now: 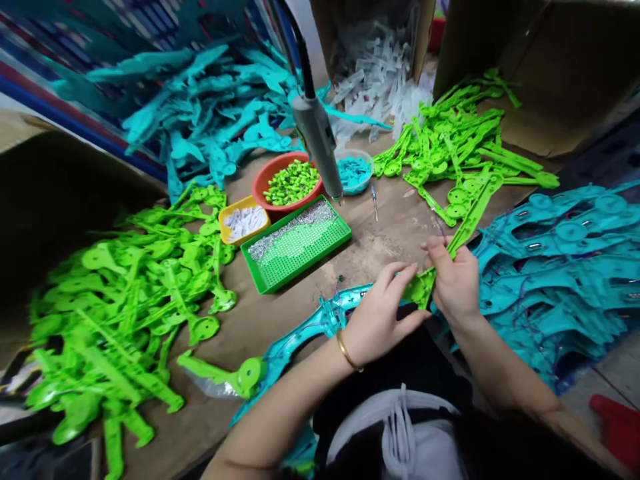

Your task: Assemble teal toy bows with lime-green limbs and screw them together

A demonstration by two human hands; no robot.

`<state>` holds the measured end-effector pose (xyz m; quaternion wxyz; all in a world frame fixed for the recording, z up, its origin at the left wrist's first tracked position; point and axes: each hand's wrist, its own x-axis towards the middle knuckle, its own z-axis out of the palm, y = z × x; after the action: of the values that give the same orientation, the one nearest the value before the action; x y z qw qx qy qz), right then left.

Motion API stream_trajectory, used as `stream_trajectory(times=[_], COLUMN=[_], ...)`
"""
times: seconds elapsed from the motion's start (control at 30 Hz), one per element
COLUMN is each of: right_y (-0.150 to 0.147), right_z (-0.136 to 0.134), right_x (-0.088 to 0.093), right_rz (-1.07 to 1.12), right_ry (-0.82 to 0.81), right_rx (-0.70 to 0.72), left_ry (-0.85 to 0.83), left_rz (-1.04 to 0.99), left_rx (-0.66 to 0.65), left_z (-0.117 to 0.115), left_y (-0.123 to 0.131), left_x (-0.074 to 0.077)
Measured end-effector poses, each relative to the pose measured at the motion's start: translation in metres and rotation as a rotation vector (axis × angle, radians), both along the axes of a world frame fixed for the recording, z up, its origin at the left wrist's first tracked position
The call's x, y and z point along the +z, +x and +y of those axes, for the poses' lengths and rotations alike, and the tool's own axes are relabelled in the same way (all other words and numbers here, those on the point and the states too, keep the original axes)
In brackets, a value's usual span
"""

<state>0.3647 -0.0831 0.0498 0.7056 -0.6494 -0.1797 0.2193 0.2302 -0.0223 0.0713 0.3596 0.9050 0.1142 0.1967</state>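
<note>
My left hand (379, 319) and my right hand (454, 279) both pinch a long bright green plastic part (467, 223) near the table's front edge. The part runs from my fingers up and to the right. Under my hands lies a curved teal plastic shell (310, 327) with thin wires in it, and a green piece (235, 377) sits at its lower left end. A gold bangle is on my left wrist.
A grey electric screwdriver (317, 143) hangs over a green tray of screws (296, 244). Beside the tray are a red bowl of green bits (289, 180), a yellow dish (243, 221) and a small screwdriver (374, 197). Piles of green parts (125, 307) and teal parts (560, 267) surround them.
</note>
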Motion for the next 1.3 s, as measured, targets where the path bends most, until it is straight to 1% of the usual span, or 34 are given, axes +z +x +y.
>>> stream_trajectory(times=[0.03, 0.1, 0.2, 0.23, 0.27, 0.3, 0.33, 0.37, 0.43, 0.5, 0.57, 0.63, 0.7, 0.73, 0.8, 0.9, 0.97, 1.03, 1.1, 1.17, 1.2, 1.27, 1.3], right_y=[0.003, 0.008, 0.011, 0.01, 0.009, 0.007, 0.005, 0.003, 0.0, 0.001, 0.003, 0.007, 0.01, 0.01, 0.009, 0.003, -0.002, -0.005, -0.005, -0.004, -0.004, -0.003, -0.003], right_z=[0.001, -0.006, -0.034, -0.047, -0.058, -0.069, -0.077, -0.083, -0.089, -0.088, -0.085, -0.083, -0.08, -0.079, -0.075, -0.063, -0.053, -0.045, -0.039, -0.038, -0.039, -0.043, -0.046], right_x=[0.001, 0.008, 0.03, 0.036, 0.04, 0.04, 0.035, 0.028, 0.005, -0.021, -0.041, -0.053, -0.058, -0.059, -0.06, -0.061, -0.064, -0.067, -0.067, -0.062, -0.057, -0.041, -0.031], right_rz=[0.023, 0.1, 0.34, 0.419, 0.476, 0.504, 0.497, 0.454, 0.279, 0.045, -0.147, -0.254, -0.287, -0.289, -0.284, -0.279, -0.294, -0.313, -0.324, -0.319, -0.307, -0.246, -0.191], right_ry=[0.022, 0.081, 0.146, 0.13, 0.105, 0.078, 0.043, -0.004, -0.165, -0.377, -0.544, -0.611, -0.616, -0.612, -0.609, -0.609, -0.604, -0.609, -0.622, -0.629, -0.62, -0.557, -0.493], right_rx=[0.038, 0.163, 0.301, 0.332, 0.367, 0.382, 0.365, 0.316, 0.198, 0.159, 0.209, 0.277, 0.351, 0.376, 0.384, 0.354, 0.373, 0.406, 0.418, 0.437, 0.446, 0.43, 0.409], left_ry=[0.017, 0.035, -0.016, -0.044, -0.069, -0.085, -0.085, -0.071, -0.011, 0.05, 0.094, 0.117, 0.115, 0.107, 0.097, 0.141, 0.2, 0.237, 0.256, 0.28, 0.293, 0.288, 0.252], left_rz=[0.013, -0.007, -0.004, 0.028, 0.075, 0.134, 0.194, 0.256, 0.361, 0.432, 0.478, 0.525, 0.578, 0.597, 0.607, 0.622, 0.656, 0.675, 0.666, 0.649, 0.642, 0.604, 0.554], left_rx=[0.028, 0.088, 0.215, 0.229, 0.214, 0.174, 0.122, 0.077, 0.034, 0.023, 0.01, -0.023, -0.057, -0.067, -0.049, 0.048, 0.107, 0.107, 0.068, 0.051, 0.055, 0.074, 0.085], left_z=[-0.002, 0.003, 0.028, 0.037, 0.044, 0.049, 0.051, 0.05, 0.042, 0.034, 0.029, 0.029, 0.033, 0.035, 0.037, 0.04, 0.042, 0.046, 0.054, 0.062, 0.065, 0.066, 0.064], left_y=[-0.002, -0.007, -0.013, -0.012, -0.011, -0.008, -0.004, 0.001, 0.013, 0.023, 0.027, 0.027, 0.023, 0.022, 0.019, 0.021, 0.023, 0.022, 0.018, 0.013, 0.011, 0.008, 0.007], left_x=[-0.005, -0.005, -0.001, -0.001, -0.004, -0.009, -0.015, -0.021, -0.033, -0.039, -0.039, -0.036, -0.033, -0.032, -0.031, -0.03, -0.028, -0.028, -0.031, -0.035, -0.036, -0.033, -0.03])
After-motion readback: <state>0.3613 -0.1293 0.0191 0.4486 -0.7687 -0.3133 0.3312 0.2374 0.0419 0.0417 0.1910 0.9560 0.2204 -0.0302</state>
